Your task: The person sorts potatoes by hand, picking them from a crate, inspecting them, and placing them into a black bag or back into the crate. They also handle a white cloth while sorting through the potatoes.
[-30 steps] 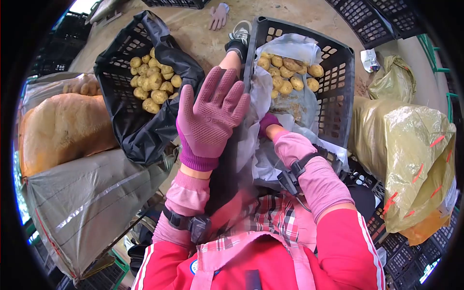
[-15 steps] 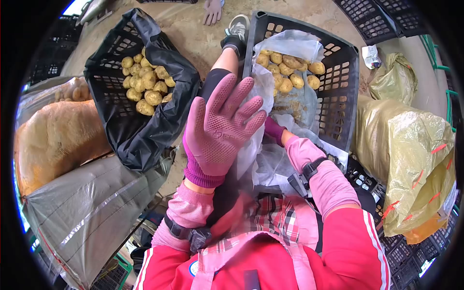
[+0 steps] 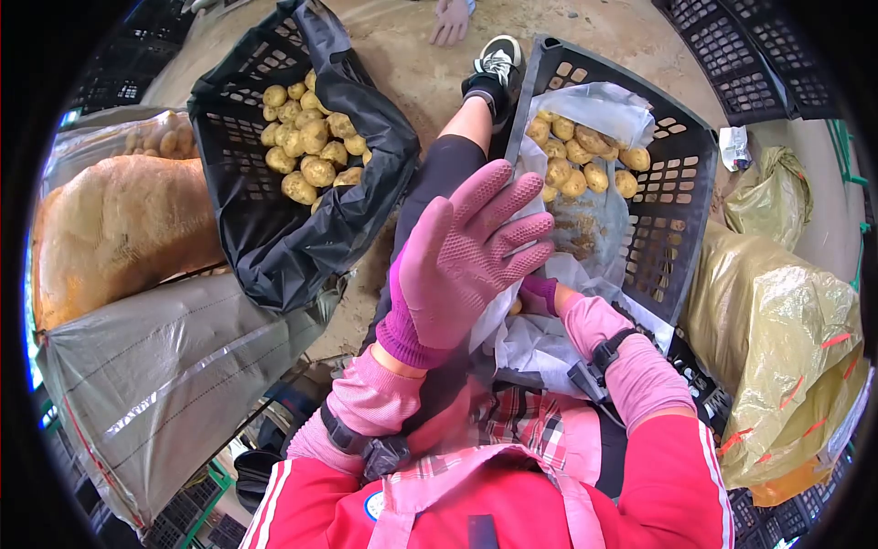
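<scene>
My left hand [image 3: 471,265], in a pink rubber-palmed glove, is raised with its palm toward me and its fingers stretched apart. It holds nothing. Below and beyond it, my right hand [image 3: 541,295] reaches into the near end of a black plastic crate [image 3: 666,215] lined with pale plastic sheet [image 3: 540,343]. Its fingers are mostly hidden behind the left hand and liner. Beside them a bit of a potato [image 3: 516,306] shows; whether it is gripped I cannot make out. Several potatoes [image 3: 574,185] lie at the crate's far end.
At left stands another crate [image 3: 229,151] with a black liner [image 3: 283,265] and several potatoes [image 3: 315,137]. Full sacks [image 3: 128,229] and a grey sheet [image 3: 183,357] are further left. Yellow sacks [image 3: 777,320] lie at right. Another person's gloved hand [image 3: 450,20] is at the top.
The view has shifted, so the crates sit further right. My left hand stays raised and has tilted to the right. A potato now shows beside my right hand.
</scene>
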A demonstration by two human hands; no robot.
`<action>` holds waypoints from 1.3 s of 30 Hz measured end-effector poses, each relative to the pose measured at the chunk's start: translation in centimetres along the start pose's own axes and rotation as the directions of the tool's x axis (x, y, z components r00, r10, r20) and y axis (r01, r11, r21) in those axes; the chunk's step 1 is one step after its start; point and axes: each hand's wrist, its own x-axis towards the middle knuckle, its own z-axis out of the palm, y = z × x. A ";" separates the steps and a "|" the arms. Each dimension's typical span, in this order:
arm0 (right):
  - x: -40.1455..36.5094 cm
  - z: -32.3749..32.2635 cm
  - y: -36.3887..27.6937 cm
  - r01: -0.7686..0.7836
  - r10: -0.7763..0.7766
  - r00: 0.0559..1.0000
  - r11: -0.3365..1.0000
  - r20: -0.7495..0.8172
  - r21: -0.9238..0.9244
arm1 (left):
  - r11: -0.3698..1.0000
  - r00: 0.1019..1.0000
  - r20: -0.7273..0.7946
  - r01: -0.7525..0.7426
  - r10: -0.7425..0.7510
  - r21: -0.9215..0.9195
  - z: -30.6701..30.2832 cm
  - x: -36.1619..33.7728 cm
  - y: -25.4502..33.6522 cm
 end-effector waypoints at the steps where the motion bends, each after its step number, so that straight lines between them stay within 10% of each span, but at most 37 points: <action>1: -0.3 -0.5 -0.7 0.048 -0.053 0.999 0.948 -0.008 -0.314 | 1.000 1.000 0.007 0.016 -0.016 -0.002 0.0 0.0 0.0; 3: -0.3 -1.0 -1.0 0.126 -0.153 0.988 0.856 -0.013 -0.501 | 0.999 0.999 0.020 0.044 -0.044 -0.006 -0.1 0.1 -0.1; 6: -1.0 -0.5 0.1 0.215 -0.240 0.967 0.948 -0.081 -0.236 | 0.989 0.995 0.101 0.035 -0.021 -0.144 -0.5 0.1 0.0; 23: -5.8 -3.3 -11.1 -0.244 0.273 0.952 0.950 -0.137 0.196 | 0.999 0.999 0.040 0.006 -0.004 -0.054 -0.3 0.0 -0.3; 27: -13.0 -1.5 -22.3 -0.086 0.210 0.946 0.897 -0.246 0.434 | 0.904 1.000 -0.002 0.001 0.000 0.427 -0.8 0.3 -1.5; 30: -15.2 0.9 -25.3 0.054 0.083 0.926 0.936 -0.367 0.348 | 0.549 0.995 -0.031 0.081 -0.099 0.832 -1.5 0.1 -3.0; 34: -15.1 2.7 -25.8 0.167 -0.043 0.861 0.965 -0.507 0.203 | 0.538 0.876 -0.073 0.357 -0.477 0.764 0.7 -1.2 -3.1; 39: -14.5 2.9 -24.4 0.250 -0.074 0.738 0.953 -0.671 0.170 | 0.696 0.960 0.136 0.074 -0.243 0.714 0.5 -0.9 -4.0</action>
